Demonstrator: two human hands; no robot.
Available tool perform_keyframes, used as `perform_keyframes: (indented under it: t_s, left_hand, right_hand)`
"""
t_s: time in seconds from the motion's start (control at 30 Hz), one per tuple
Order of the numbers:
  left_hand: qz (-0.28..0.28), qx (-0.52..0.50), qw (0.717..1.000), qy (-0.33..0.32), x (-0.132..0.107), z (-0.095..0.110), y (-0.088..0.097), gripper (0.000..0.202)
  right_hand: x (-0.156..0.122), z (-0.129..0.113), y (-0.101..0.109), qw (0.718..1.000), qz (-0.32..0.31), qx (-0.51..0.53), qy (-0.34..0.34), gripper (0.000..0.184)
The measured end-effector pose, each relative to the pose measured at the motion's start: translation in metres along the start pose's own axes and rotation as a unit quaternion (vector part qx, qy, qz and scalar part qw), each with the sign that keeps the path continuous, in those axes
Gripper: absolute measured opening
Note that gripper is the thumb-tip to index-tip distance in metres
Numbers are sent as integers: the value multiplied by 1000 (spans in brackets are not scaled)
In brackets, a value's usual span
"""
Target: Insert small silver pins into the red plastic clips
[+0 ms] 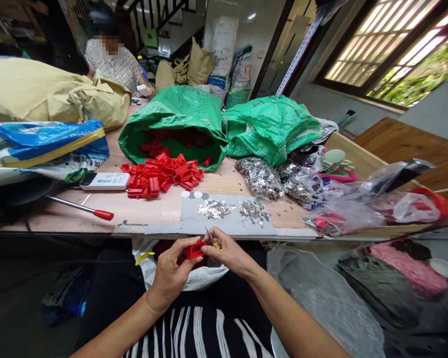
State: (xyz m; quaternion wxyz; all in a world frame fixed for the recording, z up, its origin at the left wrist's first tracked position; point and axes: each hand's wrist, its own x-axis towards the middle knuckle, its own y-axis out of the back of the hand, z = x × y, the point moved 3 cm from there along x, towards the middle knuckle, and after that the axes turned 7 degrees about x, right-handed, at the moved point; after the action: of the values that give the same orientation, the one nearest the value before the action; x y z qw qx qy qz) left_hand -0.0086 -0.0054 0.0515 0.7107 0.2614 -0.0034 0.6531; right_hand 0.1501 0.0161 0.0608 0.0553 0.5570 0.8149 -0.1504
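Above my lap, at the table's front edge, my left hand (175,263) is closed around a small red plastic part (194,249). My right hand (224,251) grips a thin, pointed metal tool (213,239) with a yellow grip, its tip pointing up toward the table. The fingers of that hand also touch the red part's right end. Below both hands, a white plastic bag (205,276) lies open on my lap. Just beyond them are two piles of small metal pieces, a left pile (213,209) and a right pile (254,211), on a grey mat (190,216).
More red parts (164,174) spill from a green sack (179,109). A second green sack (272,124) lies beside it, near bags of metal pieces (259,178). A red-tipped lever (103,215) reaches in from the left. Across the table sits a person (117,64).
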Motion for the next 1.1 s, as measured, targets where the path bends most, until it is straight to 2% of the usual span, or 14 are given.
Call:
perform_keyframes:
  t_s: [0.13,0.3,0.5,0.6,0.67,0.7,0.73,0.8,0.87,0.9,1.0,1.1]
  left_hand:
    - [-24,-24,999,-5,-2,1,0,29]
    - [-54,-75,995,24,-4,-5,-1,29]
    - [-57,-230,967,88,-2,-8,-5,28]
    - [-36,-285,949,129,2,-10,-8,26]
    - [-11,-288,944,158,5,-12,-9,27]
    - [2,-283,943,172,6,-14,-9,28]
    - [12,-277,943,185,7,-16,-9,30]
    - [22,-269,940,207,7,-20,-9,34]
    - [23,-268,937,223,8,-24,-9,36]
    - [22,-270,935,228,8,-25,-9,37]
    - [13,-273,932,237,8,-29,-9,38]
    - [11,-273,931,242,8,-30,-9,38]
  right_hand:
    - [-2,5,-1,998,-30,43,-18,39]
    - [-4,11,3,994,-52,95,-34,42]
    - [-5,22,1,978,-74,182,-69,43]
    - [0,17,4,987,-75,127,-63,40]
    - [8,6,15,999,-38,2,-19,30]
    - [14,-2,23,996,-1,-87,19,23]
    - [19,-10,32,978,56,-188,73,14]
    - [29,-24,45,904,125,-381,149,5]
    - [40,-27,53,838,130,-506,160,13]
    - [45,-27,55,815,122,-546,152,15]
    - [54,-23,55,776,100,-610,123,16]
    - [57,-23,52,762,87,-633,109,12]
